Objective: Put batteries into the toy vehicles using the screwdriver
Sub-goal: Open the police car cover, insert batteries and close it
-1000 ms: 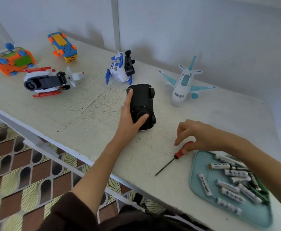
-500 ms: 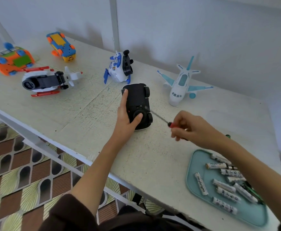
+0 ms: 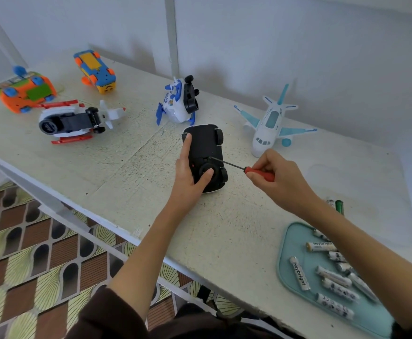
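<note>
The black toy car (image 3: 205,155) lies belly-up near the middle of the surface (image 3: 116,172), with the tray of batteries (image 3: 298,277) toward 4 o'clock from it. The left hand (image 3: 187,172) steadies the car, index finger stretched along its 9 o'clock edge and thumb pressed on a round part of the underside. The right hand (image 3: 280,179) pinches the red handle of the screwdriver (image 3: 244,168), fingers curled round it, the shaft slanting toward 10 o'clock so the tip meets the underside about mid-body.

The step in hand looks like unscrewing the battery cover of this 1st car. Next, I judge, the tip must seat squarely in the screw head and turn under light pressure while the left hand stops the car from sliding.

The screw itself is too small to make out, and whether the tip is seated cannot be told. The cover's outline is lost against the black plastic. Some batteries are hidden behind the right forearm, and the tray runs off the lower edge.
</note>
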Motion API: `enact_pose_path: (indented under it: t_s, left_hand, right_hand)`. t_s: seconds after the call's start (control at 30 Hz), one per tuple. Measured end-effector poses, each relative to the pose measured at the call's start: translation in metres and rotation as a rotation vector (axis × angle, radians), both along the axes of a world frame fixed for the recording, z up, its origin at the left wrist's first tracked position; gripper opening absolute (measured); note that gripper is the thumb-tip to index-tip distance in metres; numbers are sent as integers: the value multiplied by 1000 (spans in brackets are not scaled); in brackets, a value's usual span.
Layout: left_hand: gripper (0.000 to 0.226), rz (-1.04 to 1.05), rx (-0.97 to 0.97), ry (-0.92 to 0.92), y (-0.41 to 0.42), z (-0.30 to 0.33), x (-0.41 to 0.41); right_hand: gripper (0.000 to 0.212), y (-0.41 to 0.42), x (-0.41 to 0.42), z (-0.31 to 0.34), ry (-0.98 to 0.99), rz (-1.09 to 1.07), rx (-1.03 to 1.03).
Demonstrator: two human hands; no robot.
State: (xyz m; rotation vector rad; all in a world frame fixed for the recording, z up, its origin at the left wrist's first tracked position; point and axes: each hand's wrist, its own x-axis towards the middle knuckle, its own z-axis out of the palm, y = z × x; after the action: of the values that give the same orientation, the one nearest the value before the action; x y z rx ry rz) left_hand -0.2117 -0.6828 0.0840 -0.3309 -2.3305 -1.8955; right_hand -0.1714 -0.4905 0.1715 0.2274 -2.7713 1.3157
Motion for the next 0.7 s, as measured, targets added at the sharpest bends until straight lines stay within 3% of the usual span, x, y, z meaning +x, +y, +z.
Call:
enact_pose_path:
  t_s: [0.43,0.7]
  left_hand:
    - [83,24,-24,1,-1,-5,-3]
    - [82,21,-40,8,1,-6,-1]
  right_hand:
    - [12,-3,-5,-2,40,-14,89]
    - [13,-8,-3,16,220,-10,360]
